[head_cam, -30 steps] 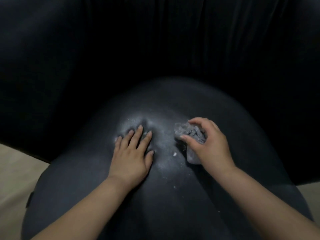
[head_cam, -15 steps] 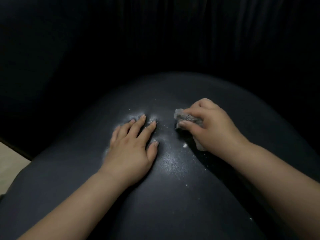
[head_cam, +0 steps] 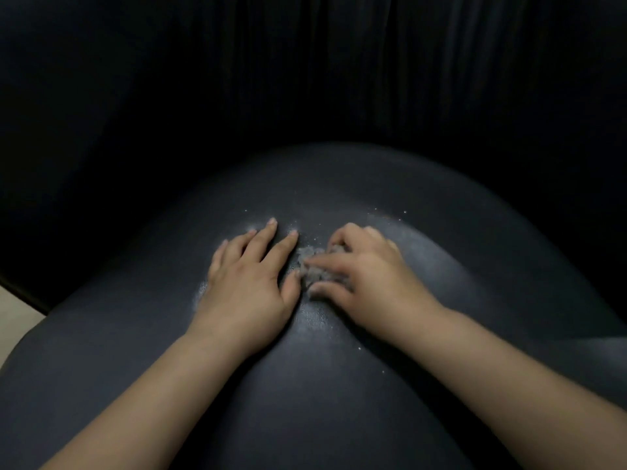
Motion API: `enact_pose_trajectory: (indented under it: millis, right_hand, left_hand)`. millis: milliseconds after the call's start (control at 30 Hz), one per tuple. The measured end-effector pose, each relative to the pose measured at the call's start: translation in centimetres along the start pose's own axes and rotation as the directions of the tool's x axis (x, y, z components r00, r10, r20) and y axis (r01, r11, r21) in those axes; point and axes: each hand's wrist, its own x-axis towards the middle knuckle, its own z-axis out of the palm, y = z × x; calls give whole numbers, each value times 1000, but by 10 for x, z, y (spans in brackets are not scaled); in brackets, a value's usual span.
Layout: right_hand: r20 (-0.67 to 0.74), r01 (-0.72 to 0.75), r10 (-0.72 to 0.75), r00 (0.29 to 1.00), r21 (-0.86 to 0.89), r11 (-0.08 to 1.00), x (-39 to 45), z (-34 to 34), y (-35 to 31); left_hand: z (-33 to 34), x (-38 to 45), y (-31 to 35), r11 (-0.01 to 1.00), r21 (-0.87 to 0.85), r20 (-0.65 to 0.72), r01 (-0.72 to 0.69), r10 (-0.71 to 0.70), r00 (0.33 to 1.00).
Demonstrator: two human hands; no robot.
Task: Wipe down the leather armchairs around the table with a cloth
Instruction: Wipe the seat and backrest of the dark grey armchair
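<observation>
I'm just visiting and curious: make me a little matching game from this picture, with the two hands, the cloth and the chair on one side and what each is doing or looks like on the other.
Things:
1. left hand
2. right hand
3. cloth
4. chair

States:
A. dark leather, dusted with pale specks
B. grey and crumpled, lying between the two hands
C. lies flat, fingers straight, on the leather
D. fingers curled, gripping something

Pairs: 1-C, 2-D, 3-B, 4-A

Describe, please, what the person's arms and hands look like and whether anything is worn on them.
Both forearms are bare as far as the frame shows, with no sleeves in view. The left hand and right hand show no gloves, rings, watch or bracelet. The fingernails are short and unpainted.
</observation>
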Motion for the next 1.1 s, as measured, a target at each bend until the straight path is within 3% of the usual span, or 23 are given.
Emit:
enact_pose_trajectory:
  millis: [167,333,400,533,700,900,1100]
  right_hand:
    - [-94,-271,263,960,-91,958,24,-11,30]
    - [-19,-42,42,999,-19,999,4,4,-6]
    - [-57,-78,77,995,-23,997,6,4,5]
    - [-158,-285,270,950,-82,955,29,-3,34]
    - [-57,-14,16,998,36,999,24,16,-2]
    - [-94,-247,243,966,-37,968,61,5,28]
    - [17,28,-29,999,86,996,55,29,-16]
  left_hand:
    - [-1,-1,2,1000,-10,-11,7,-8,1000]
    - [-1,-1,1,1000,-3,-13,7,-7,1000]
    - [-1,-1,1,1000,-15,-26,8,-8,1000]
    - [-2,-2,1,999,-50,-48,-5,3,999]
    - [-15,-11,-11,993,-118,-198,-4,-20,980]
    - [-21,-32,-41,994,-41,-162,103,-108,981]
    - [-14,-38,-44,947,-233,-326,220,-289,900]
